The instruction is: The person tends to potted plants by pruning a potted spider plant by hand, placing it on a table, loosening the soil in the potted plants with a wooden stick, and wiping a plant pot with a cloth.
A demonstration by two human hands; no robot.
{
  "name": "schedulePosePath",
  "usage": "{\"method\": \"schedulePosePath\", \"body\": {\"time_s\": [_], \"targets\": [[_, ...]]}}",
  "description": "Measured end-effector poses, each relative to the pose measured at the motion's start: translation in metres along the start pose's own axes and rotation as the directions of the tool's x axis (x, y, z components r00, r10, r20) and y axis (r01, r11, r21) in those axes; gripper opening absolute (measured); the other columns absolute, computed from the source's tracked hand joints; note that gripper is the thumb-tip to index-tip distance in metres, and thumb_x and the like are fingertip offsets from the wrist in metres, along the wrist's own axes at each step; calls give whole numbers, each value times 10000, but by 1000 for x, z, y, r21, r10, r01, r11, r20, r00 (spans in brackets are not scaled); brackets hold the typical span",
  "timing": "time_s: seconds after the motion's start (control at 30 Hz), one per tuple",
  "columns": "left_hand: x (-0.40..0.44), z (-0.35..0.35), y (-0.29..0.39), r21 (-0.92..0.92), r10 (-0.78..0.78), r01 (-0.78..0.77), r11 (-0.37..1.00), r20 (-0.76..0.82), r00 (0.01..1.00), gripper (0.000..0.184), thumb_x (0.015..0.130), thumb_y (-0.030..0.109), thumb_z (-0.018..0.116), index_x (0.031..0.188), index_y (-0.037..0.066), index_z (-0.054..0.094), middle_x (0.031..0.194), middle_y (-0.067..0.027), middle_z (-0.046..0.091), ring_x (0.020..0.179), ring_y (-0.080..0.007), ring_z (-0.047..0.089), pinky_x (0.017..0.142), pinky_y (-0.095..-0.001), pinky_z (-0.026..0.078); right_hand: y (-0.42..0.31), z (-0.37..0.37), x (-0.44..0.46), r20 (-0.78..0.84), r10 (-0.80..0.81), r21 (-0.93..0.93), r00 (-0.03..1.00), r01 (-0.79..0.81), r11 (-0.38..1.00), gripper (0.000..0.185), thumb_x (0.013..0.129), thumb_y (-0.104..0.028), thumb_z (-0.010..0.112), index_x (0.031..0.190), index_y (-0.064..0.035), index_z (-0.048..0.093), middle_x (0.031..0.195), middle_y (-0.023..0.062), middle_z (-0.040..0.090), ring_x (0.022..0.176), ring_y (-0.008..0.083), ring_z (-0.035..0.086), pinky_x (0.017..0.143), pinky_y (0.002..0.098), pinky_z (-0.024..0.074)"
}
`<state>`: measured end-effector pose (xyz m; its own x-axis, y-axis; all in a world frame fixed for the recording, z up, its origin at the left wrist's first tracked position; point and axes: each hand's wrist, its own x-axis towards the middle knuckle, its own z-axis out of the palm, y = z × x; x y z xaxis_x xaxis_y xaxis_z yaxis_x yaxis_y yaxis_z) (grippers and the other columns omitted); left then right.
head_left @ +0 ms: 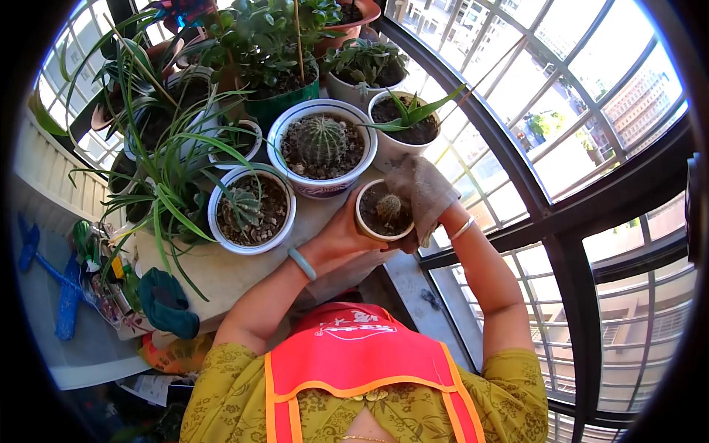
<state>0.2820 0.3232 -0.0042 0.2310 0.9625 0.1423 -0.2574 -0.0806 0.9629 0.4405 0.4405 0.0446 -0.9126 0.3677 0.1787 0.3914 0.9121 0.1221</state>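
Observation:
My left hand (341,230) is wrapped round the left side of a small potted cactus (387,210) in a white-rimmed pot, held near the table's edge. From the right, my right hand (445,212) presses a grey-brown cloth (421,193) against the same pot; the cloth hides most of its fingers. Just behind stands a larger white pot with a round cactus (322,141). To the left is another white pot with a pale, spiny cactus (242,207). An aloe-like plant (410,114) in a white pot stands right behind the cloth.
Leafy plants (258,44) and a long-leaved spider plant (166,170) crowd the table (214,275). A dark green glove (167,301) lies at its left edge. Blue tools (65,295) sit in a bin at far left. Barred windows (509,177) close off the right side.

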Motion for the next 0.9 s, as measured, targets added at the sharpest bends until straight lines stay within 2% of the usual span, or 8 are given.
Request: {"method": "schedulePosePath", "body": {"time_s": [0.2,0.3,0.4,0.47,0.6,0.8,0.87,0.9], "targets": [[2,-1,-12,230,123,-121,966,3,992,885,616,79,818,1326,70,289,1280,-89,413,1201,-195,414,1018,-346,348,4,22,-7,-41,-70,-41,997,69,997,99,573,-81,613,671,-88,633,702,108,620,709,299,618,618,349,499],[0,1,-15,7,60,-60,998,-4,998,944,569,-17,791,1344,85,262,1296,-75,391,1223,-191,386,1035,-332,337,-18,21,-28,-254,226,147,940,-193,970,97,576,-118,627,663,-80,606,706,132,607,722,300,617,619,354,492],[-2,2,-21,-43,71,-72,996,-18,997,942,569,-17,791,1340,83,258,1295,-77,392,1220,-189,387,1032,-333,337,-53,2,-37,112,410,-8,905,-412,911,153,584,-175,640,693,-74,601,749,158,608,741,293,619,625,351,487],[-3,0,-31,-75,61,-62,995,-16,998,945,573,-11,791,1340,80,248,1293,-82,395,1216,-190,390,1030,-337,336,-72,11,-39,-125,592,-95,796,-604,792,217,584,-204,654,742,-62,615,747,165,609,746,296,622,622,358,485],[-8,9,-36,245,206,-167,955,-142,968,992,607,40,800,1370,77,167,1327,-113,354,1240,-229,367,1037,-354,319,-91,13,-37,-86,788,29,609,-789,613,234,578,-213,658,757,-66,623,737,141,614,710,318,597,648,383,475],[-15,13,-46,269,275,-192,944,-319,907,1006,596,51,793,1359,28,139,1321,-150,326,1255,-264,342,1052,-359,288,-39,41,-41,-117,536,-2,836,-540,842,193,684,-126,607,856,-39,616,841,155,616,828,321,600,717,364,481],[-12,-5,-41,477,258,-165,863,-135,957,999,622,55,796,1378,70,143,1351,-123,317,1267,-236,336,1054,-359,298,-20,49,-45,-216,500,400,839,-391,829,328,603,-137,687,899,-15,619,893,137,623,845,245,599,760,285,476],[-9,-5,-40,323,179,-130,937,-129,975,1009,612,44,797,1379,75,143,1351,-116,320,1265,-237,340,1055,-359,300,-18,46,-40,20,700,719,714,-497,486,400,599,-139,718,964,-19,603,931,100,605,874,199,575,800,260,459]]}}
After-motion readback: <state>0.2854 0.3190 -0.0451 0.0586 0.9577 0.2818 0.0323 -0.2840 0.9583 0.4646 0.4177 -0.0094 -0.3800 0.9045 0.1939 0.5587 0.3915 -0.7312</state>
